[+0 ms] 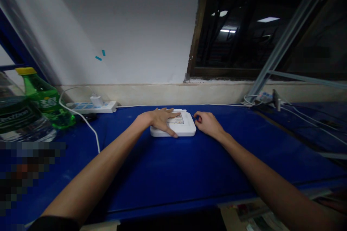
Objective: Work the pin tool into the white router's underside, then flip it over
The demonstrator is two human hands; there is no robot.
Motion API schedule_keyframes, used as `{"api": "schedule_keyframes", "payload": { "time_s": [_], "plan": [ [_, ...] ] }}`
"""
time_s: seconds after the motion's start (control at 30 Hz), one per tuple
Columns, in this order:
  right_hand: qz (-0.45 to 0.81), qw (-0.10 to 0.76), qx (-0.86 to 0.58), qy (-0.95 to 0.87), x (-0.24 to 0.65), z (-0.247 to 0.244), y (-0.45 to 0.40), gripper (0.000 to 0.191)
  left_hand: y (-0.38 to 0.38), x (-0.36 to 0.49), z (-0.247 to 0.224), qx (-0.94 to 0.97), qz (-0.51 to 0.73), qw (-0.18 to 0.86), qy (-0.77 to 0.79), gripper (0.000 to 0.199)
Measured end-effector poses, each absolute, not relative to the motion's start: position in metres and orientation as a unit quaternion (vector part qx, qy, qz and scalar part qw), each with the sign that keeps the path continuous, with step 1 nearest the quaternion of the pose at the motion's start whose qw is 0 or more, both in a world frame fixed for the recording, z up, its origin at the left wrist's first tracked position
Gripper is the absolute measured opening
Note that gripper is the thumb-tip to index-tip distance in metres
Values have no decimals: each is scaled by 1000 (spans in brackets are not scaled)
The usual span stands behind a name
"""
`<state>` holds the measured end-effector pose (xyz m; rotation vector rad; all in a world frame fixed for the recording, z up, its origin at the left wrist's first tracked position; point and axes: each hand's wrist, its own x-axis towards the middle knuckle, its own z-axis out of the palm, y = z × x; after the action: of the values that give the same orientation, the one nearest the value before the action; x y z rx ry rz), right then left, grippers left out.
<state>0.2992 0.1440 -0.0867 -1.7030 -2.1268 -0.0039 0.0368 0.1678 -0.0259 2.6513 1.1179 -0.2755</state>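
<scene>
A flat white device (187, 127) with rounded corners and a printed label (177, 119) on top lies on the blue table (173, 173). My left hand (164, 120) rests on its upper left part with fingers spread, the thumb reaching its front edge. Just off the device's right side, my right hand (207, 122) is closed in a pinch, thumb and index finger together. A thin, dark line shows at those fingertips, too small to name. The left palm hides part of the device and its label.
At the left stand a green bottle (43, 94) with a yellow cap and a large clear bottle (21, 119). Behind them lies a power strip (108, 107) with a white charger (96, 100) and cable. Cables and a metal frame (260, 83) are at the right.
</scene>
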Motion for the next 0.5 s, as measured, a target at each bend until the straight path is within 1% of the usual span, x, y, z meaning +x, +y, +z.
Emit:
{"api": "schedule_keyframes", "payload": {
  "time_s": [0.13, 0.33, 0.4, 0.5],
  "plan": [
    [-3, 215, -634, -743, 296, -91, 146, 22, 164, 44, -32, 915, -71, 102, 385, 118],
    [6, 229, -645, -729, 292, -95, 147, 18, 155, 39, -35, 917, -60, 97, 383, 114],
    [3, 234, -647, -725, 291, -95, 148, 17, 149, 34, -37, 912, -45, 95, 397, 106],
    [-6, 244, -651, -719, 293, -93, 149, 15, 138, 25, -40, 909, 1, 82, 408, 88]
  ]
}}
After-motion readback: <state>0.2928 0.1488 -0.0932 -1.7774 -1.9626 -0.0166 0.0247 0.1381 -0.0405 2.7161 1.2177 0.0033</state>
